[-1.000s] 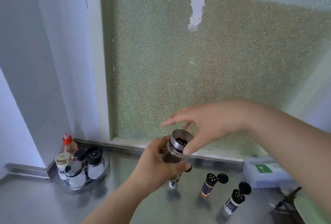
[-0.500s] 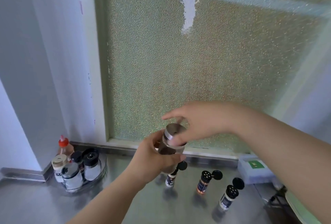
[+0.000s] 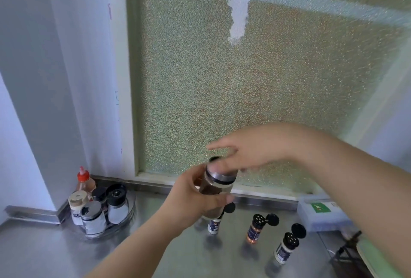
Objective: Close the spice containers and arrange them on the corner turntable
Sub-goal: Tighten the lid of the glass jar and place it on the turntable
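Overhead, the left hand [image 3: 195, 197] grips the spice jar [image 3: 216, 185]; the right hand [image 3: 251, 151] rests loosely open on its cap.

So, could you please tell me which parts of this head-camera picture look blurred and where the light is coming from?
Head view: the right hand and the jar top under it are motion-blurred; the left hand gripping the jar is sharper; daylight glows through the frosted window; the steel counter shows dull reflections; wide-angle bending at edges.

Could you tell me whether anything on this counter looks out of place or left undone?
Yes: three small spice bottles stand on the steel counter with black flip caps hanging open, apart from the turntable in the corner. No spill shows.
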Demonstrator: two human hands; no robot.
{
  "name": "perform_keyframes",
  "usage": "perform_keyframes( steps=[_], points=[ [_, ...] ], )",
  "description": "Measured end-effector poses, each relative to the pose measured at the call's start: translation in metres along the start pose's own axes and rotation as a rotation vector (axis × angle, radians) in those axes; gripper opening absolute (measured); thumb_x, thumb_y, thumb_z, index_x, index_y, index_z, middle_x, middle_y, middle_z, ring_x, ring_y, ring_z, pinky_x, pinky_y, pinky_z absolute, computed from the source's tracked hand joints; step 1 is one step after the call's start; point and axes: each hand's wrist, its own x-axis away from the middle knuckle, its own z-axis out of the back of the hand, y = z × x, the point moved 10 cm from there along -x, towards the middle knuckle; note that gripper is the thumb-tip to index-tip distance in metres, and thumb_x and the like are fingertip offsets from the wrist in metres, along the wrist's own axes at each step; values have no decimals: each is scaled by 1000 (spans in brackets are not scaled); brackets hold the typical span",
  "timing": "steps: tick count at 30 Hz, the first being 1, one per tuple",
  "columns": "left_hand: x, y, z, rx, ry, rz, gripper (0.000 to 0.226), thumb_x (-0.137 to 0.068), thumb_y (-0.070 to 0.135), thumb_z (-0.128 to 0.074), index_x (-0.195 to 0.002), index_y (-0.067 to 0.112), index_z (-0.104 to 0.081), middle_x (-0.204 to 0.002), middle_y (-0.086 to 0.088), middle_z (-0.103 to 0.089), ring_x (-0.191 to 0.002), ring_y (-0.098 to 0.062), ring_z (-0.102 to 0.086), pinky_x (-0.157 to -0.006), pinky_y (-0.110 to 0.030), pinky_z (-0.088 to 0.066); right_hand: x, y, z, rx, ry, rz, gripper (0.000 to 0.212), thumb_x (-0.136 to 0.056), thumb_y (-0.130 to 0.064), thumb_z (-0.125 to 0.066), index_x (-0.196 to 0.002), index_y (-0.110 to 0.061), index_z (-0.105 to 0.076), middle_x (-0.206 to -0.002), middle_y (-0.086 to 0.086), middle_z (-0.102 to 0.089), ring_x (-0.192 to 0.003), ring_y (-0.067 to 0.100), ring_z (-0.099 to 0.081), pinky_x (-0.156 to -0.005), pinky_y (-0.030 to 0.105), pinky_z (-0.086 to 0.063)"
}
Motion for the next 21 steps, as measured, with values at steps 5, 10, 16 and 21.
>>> perform_keyframes(
  steps=[5, 10, 16, 21],
  points=[
    [-2, -3, 4, 13, -9, 7, 39, -55, 10, -86, -87, 18, -66, -74, 4, -66, -66, -7, -60, -62, -18, -49, -5, -17, 2, 76, 116, 68, 53, -87, -64, -40, -127, -30, -49, -101, 2, -68, -77, 13, -69, -72, 28, -54],
    [-9, 1, 13, -12, 11, 0, 43, -50, 21, -85, -88, 24, -66, -81, 0, -67, -75, -10, -60, -73, -24, -48, -5, -14, 10, 72, 120, 101, 62, -83, -55, -58, -138, -42, -35, -131, -9, -51, -110, 10, -55, -92, 29, -44],
    [-10, 3, 11, -1, -35, -26, 36, -56, 11, -85, -85, 21, -66, -73, 4, -63, -66, -6, -57, -61, -15, -47, -13, -12, 9, 66, 118, 84, 67, -76, -67, -56, -136, -43, -39, -119, -13, -59, -103, 10, -60, -85, 29, -44],
    [-12, 8, 22, 12, 12, -63, 32, -61, -1, -81, -74, 20, -61, -68, -1, -53, -54, -2, -48, -49, -12, -43, -19, -23, 14, 207, 407, 111, 55, -84, -68, -41, -100, -18, -57, -72, -5, -54, -63, 15, -51, -50, 28, -36]
  ],
)
